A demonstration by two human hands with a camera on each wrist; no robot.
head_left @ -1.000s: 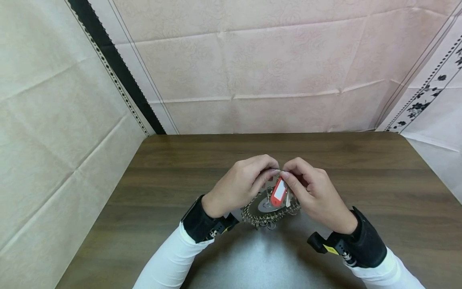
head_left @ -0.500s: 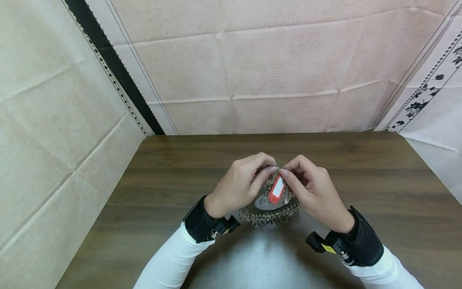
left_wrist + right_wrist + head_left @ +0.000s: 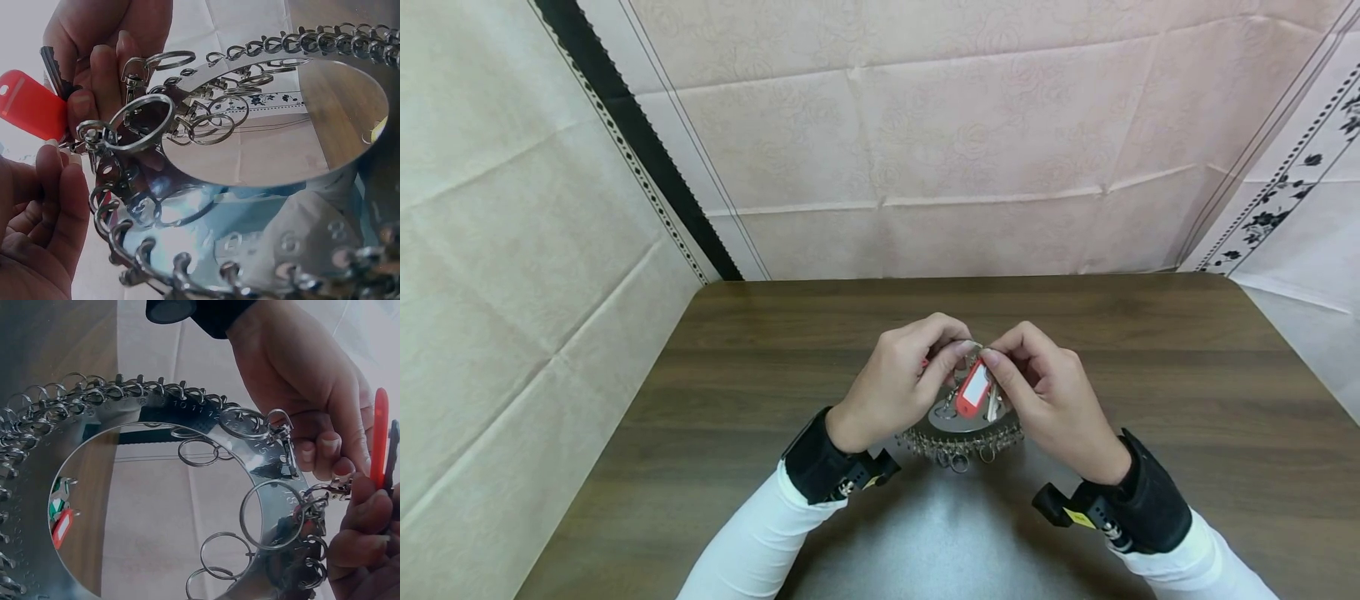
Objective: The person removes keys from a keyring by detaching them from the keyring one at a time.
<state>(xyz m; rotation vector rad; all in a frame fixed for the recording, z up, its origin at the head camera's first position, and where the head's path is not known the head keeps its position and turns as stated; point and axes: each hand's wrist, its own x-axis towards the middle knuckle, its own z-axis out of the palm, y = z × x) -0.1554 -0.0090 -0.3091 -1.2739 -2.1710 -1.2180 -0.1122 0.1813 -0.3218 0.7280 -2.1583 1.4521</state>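
Note:
My left hand (image 3: 898, 371) pinches a thin bit of metal between thumb and forefinger, at a key ring by the right hand's fingertips. Opposite it, my right hand (image 3: 1048, 387) pinches the same spot, from which a red key tag (image 3: 974, 388) with a white label hangs beside a silver key (image 3: 993, 403). In the left wrist view a dark key (image 3: 56, 72) shows behind the red tag (image 3: 31, 103). Below the fingers hangs a round metal key holder (image 3: 958, 433) with a large middle opening, numbered rim and many clips. Its far edge is hidden by the hands.
Empty split rings (image 3: 272, 515) dangle from clips on the holder. A brown wooden table (image 3: 775, 433) lies beneath, with patterned cloth (image 3: 985, 167) hung behind and at the sides. Through the opening, the right wrist view shows a red-and-white tag (image 3: 62, 528) and something green (image 3: 59, 503).
The left fingertips have shifted slightly up and left, away from the right ones. The key holder has tilted a little, and a bit of red now shows between the left fingers.

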